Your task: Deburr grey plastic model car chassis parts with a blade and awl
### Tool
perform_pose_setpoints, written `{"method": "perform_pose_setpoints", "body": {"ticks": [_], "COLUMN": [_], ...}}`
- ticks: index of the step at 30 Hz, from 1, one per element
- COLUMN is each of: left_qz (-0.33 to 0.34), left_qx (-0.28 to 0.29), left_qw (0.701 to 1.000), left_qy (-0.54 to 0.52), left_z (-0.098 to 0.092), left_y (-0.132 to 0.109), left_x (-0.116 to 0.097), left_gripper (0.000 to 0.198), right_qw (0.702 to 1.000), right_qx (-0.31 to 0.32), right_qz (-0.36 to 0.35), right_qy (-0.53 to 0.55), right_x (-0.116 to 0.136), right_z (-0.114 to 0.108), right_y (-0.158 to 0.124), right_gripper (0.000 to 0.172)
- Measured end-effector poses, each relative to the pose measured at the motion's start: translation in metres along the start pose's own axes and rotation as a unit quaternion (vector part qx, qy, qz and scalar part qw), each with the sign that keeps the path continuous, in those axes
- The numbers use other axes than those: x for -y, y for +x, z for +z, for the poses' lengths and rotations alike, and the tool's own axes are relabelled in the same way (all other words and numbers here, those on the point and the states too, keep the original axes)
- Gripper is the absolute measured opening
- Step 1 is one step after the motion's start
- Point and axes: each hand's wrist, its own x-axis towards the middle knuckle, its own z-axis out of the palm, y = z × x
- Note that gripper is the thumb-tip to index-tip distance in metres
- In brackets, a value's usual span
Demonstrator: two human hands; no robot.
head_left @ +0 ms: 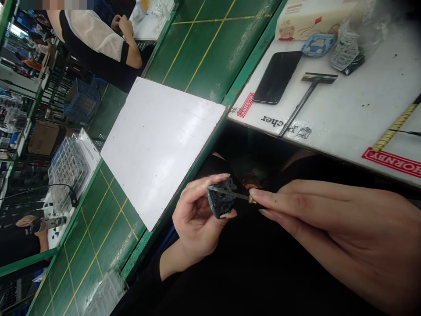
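My left hand pinches a small dark grey plastic part between thumb and fingertips. My right hand holds a slim metal pick with a brass collar between its fingertips. The pick's thin shaft lies across the face of the part and touches it. Fingers hide the pick's handle. Both hands are held over my dark lap, just off the edge of the green workbench.
A white board lies on the green workbench. A white mat carries a black smartphone and a T-shaped metal tool. A co-worker sits beyond. A clear tray stands on the bench's left side.
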Motion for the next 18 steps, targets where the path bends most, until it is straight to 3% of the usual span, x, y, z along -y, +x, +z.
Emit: {"method": "perform_pose_setpoints", "body": {"ticks": [18], "left_qz": [-0.007], "left_qx": [-0.055], "left_qw": [0.998], "left_qy": [0.019], "left_z": [0.004], "left_y": [-0.032], "left_x": [-0.029], "left_gripper": [0.056], "right_qw": [0.998], "right_qx": [0.055], "right_qz": [-0.022], "right_qy": [0.012], "right_x": [0.012], "right_z": [-0.001], "right_y": [-0.015], "right_gripper": [0.035]}}
